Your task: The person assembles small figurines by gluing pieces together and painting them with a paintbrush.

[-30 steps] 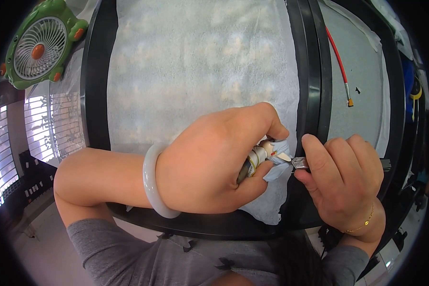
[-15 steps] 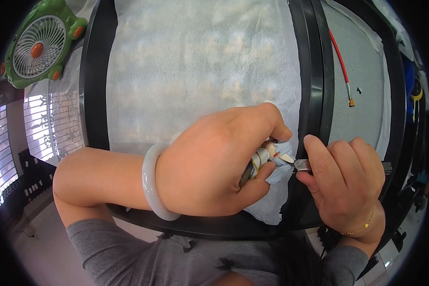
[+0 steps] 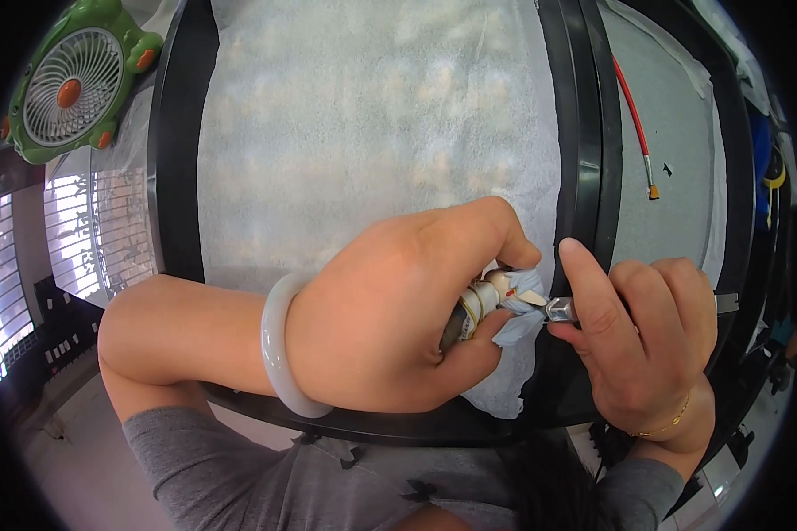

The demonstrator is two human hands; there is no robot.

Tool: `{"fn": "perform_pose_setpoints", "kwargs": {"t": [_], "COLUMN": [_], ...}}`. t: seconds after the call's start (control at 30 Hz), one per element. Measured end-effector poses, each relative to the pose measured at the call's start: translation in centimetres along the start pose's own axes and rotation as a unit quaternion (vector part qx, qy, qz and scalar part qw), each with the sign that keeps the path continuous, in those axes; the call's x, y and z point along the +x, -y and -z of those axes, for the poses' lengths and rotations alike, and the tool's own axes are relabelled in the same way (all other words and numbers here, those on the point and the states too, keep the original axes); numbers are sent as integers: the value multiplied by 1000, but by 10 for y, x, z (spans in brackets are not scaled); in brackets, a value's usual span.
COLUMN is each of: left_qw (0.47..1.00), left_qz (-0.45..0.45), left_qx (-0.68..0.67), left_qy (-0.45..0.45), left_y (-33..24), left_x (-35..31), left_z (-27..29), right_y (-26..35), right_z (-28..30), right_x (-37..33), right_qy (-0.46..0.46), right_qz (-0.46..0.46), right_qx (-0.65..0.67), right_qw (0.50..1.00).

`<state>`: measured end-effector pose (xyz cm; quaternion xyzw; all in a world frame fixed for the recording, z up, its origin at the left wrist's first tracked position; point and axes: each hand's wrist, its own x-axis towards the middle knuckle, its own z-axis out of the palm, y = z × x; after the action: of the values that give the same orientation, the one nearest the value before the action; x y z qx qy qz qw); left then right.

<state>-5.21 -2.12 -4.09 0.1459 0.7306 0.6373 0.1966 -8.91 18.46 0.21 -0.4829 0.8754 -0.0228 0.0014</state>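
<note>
My left hand [image 3: 398, 296], with a pale bangle on its wrist, is closed around a small figurine [image 3: 480, 303]. The figurine lies sideways, with white, cream and pale blue parts, thin gold bands and a red spot; its dark lower end is partly hidden in my palm. From the right, my right hand [image 3: 638, 332] pinches a silver metal craft knife [image 3: 561, 309] between thumb and fingers. The knife's tip meets the pale blue part of the figurine, while its far end sticks out beyond my fingers. Whether the tip cuts in or only touches, I cannot tell.
White translucent paper [image 3: 372, 133] covers rows of blurred pale items in a black-edged tray [image 3: 179, 159] below my hands. A red-handled brush [image 3: 630, 106] and a small dark scrap [image 3: 668, 170] lie on the grey surface at right. A green fan [image 3: 71, 84] stands at far left.
Both hands have shifted only slightly. The figurine has turned a little in my left hand, and the knife's far end shows more beyond my right fingers.
</note>
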Motion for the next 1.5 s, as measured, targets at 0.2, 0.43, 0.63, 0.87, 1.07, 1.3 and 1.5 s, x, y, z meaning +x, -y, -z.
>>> {"fn": "perform_pose_setpoints", "kwargs": {"t": [0.2,0.43,0.63,0.87,1.07,1.3,1.5], "left_qw": [997,999,999,999,999,999,996], "left_qz": [35,12,-14,-19,-29,-17,-44], "left_qx": [-60,-28,34,41,35,46,75], "left_qy": [24,21,-1,-13,-5,-10,0], "left_y": [-2,5,4,-2,-1,2,0], "left_x": [0,0,-1,2,5,2,8], "left_z": [6,8,7,-1,-3,-4,-2], "right_y": [-2,1,2,-4,-1,-3,-30], "right_z": [-2,8,4,6,8,0,-10], "right_x": [-1,-4,1,0,-4,-1,3], "right_qy": [-43,-23,0,3,10,12,11], "right_qz": [17,-31,-17,9,-4,11,10], "right_qx": [-3,89,59,58,29,61,222], "right_qw": [999,995,998,998,1000,998,975]}}
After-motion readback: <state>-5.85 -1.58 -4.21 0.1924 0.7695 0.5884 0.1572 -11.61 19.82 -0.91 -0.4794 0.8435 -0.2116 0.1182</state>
